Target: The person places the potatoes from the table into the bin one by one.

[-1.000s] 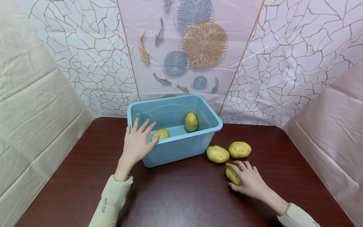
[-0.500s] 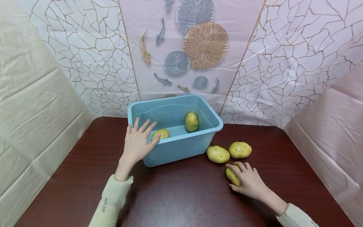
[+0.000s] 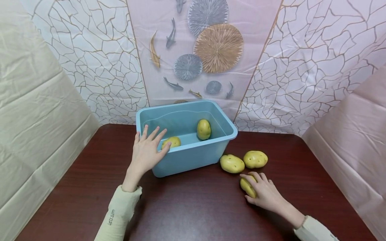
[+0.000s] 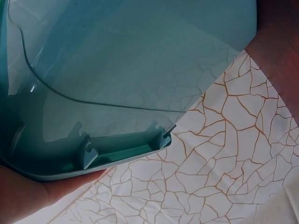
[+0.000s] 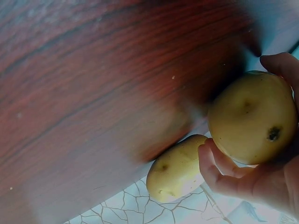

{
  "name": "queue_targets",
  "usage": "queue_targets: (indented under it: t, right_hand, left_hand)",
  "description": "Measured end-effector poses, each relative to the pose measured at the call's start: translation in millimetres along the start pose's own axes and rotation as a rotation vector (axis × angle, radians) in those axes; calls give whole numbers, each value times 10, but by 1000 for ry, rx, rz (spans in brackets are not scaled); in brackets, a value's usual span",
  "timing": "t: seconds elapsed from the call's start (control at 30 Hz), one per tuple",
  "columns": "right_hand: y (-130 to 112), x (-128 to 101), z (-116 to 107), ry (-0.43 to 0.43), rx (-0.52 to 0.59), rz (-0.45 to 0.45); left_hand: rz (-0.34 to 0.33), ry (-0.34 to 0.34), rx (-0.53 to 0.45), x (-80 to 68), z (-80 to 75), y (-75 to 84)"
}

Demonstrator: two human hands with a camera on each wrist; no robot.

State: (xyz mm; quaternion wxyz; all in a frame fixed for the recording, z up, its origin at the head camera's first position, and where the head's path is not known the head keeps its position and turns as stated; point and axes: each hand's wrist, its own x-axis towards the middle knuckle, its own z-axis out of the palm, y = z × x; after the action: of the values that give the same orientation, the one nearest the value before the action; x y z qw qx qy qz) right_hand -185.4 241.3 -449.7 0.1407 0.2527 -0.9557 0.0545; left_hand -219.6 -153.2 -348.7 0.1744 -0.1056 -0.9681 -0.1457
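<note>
My left hand (image 3: 146,154) rests at the front left corner of a light blue plastic bin (image 3: 193,158), its fingers straight and spread over the rim. In the left wrist view, part of that hand (image 4: 28,196) lies against the outside of the bin wall (image 4: 117,60). A yellow potato (image 3: 174,142) lies inside, partly hidden by the hand and rim, and another potato (image 3: 204,130) sits against the far right wall. On the table my right hand (image 3: 265,193) grips a potato (image 3: 248,187), fingers and thumb around it; a dark spot shows on this potato (image 5: 252,121) in the right wrist view.
Two more potatoes lie beyond the right hand: one potato (image 3: 232,164) near the bin's right corner, one potato (image 3: 255,159) just right of it. The dark red wooden table (image 3: 193,207) ends at a patterned cloth backdrop (image 3: 108,60), with beige cloth (image 3: 33,110) at the sides.
</note>
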Motion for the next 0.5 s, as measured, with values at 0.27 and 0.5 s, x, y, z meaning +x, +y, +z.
queue_targets:
  t: [0.27, 0.5]
  right_hand:
    - [-4, 7, -10, 6, 3, -3]
    - [-4, 12, -23, 13, 9, -2]
  left_hand:
    - [8, 13, 3, -2, 2, -2]
    - [7, 16, -5, -1, 10, -8]
